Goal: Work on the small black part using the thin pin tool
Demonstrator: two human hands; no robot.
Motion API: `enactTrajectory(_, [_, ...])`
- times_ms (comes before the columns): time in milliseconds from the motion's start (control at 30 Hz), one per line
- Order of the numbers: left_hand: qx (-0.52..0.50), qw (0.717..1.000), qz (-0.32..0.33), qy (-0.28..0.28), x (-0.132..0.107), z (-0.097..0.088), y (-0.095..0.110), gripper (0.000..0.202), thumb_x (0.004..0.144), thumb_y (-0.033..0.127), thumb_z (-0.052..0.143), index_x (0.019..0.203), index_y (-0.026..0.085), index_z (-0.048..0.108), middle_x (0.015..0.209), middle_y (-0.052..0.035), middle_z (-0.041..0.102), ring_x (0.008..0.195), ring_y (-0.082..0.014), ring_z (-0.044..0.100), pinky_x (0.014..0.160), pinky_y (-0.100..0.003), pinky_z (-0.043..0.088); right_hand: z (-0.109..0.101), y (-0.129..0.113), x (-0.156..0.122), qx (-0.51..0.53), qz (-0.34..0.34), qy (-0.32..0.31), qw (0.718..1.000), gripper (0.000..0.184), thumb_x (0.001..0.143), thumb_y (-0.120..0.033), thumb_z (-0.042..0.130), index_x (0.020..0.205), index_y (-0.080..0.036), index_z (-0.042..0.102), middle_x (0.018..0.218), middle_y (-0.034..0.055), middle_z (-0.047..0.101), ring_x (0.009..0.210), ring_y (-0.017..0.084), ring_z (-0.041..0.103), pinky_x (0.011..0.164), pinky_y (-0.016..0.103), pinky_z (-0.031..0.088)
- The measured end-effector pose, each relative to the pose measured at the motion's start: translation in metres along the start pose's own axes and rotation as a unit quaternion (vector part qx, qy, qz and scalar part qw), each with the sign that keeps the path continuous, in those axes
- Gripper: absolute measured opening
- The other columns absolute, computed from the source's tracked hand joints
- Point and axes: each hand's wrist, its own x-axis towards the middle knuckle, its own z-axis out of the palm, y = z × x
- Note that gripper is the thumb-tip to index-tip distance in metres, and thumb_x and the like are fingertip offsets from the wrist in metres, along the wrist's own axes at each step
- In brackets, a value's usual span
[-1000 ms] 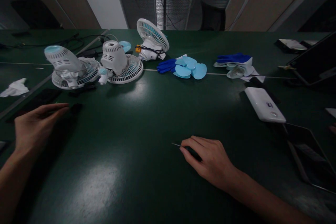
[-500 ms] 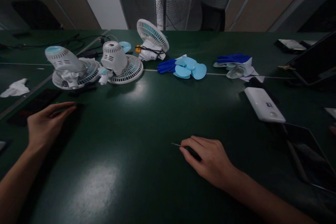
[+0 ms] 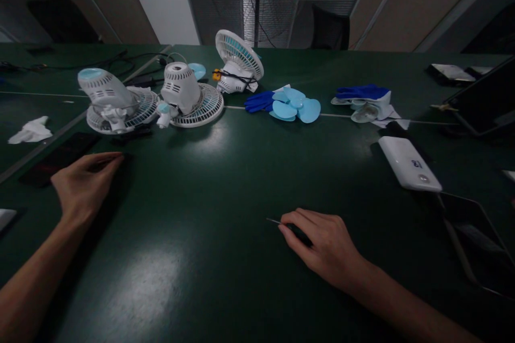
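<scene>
One screwdriver is held in the right hand, its dark handle enclosed by curled fingers and thumb, its thin shaft left exposed past the fingertips and pointed leftward, low over the green table; whether the tip is rested on the surface cannot be told. The left hand is placed well apart, to the left of the screwdriver, with thumb and forefinger brought nearly together; whether anything small is pinched there cannot be made out. Beside that hand a dark flat object is seen, and farther back two white fans are laid grille down. Beyond the screwdriver, a light-blue fan blade is set against a blue glove.
</scene>
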Motion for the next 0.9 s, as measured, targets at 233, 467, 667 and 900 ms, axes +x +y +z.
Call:
enactTrajectory(233, [0.015, 0.999, -0.032, -0.013, 0.004, 0.001, -0.002, 0.045, 0.083, 0.052, 0.07, 0.117, 0.023, 0.079, 0.108, -0.005, 0.079, 0.098, -0.0252, 0.074, 0.099, -0.036, 0.054, -0.001, -0.001, 0.001, -0.006, -0.003, -0.006, 1.0, 0.021, 0.106, -0.029, 0.05, 0.108, -0.021, 0.069, 0.09, 0.0022, 0.073, 0.074, 0.015, 0.069, 0.066, 0.027, 0.049])
enactTrajectory(467, [0.045, 0.998, -0.038, -0.023, 0.006, 0.0, -0.008, 0.054, 0.083, 0.06, 0.066, 0.12, 0.022, 0.078, 0.096, -0.0053, 0.081, 0.075, -0.0217, 0.072, 0.065, -0.026, 0.053, -0.001, -0.002, 0.001, -0.001, -0.007, 0.002, 1.0, 0.022, 0.107, -0.03, 0.049, 0.109, -0.021, 0.069, 0.09, 0.003, 0.074, 0.074, 0.015, 0.068, 0.067, 0.027, 0.05])
enactTrajectory(667, [0.131, 0.989, 0.041, -0.053, 0.003, -0.002, -0.002, 0.053, 0.091, 0.053, 0.057, 0.126, 0.018, 0.075, 0.106, -0.0117, 0.079, 0.08, -0.0257, 0.072, 0.088, -0.037, 0.054, -0.001, -0.001, 0.001, 0.008, -0.004, -0.006, 1.0, 0.021, 0.107, -0.029, 0.049, 0.109, -0.021, 0.069, 0.09, 0.0032, 0.073, 0.075, 0.016, 0.068, 0.067, 0.028, 0.049])
enactTrajectory(900, [0.139, 0.983, 0.088, -0.087, 0.003, -0.003, 0.003, 0.054, 0.095, 0.048, 0.051, 0.13, 0.012, 0.071, 0.13, -0.0183, 0.07, 0.121, -0.0378, 0.065, 0.108, -0.048, 0.045, -0.004, -0.002, 0.0, 0.008, -0.002, -0.011, 1.0, 0.019, 0.106, -0.027, 0.051, 0.11, -0.021, 0.068, 0.09, 0.0019, 0.072, 0.076, 0.016, 0.067, 0.066, 0.028, 0.046])
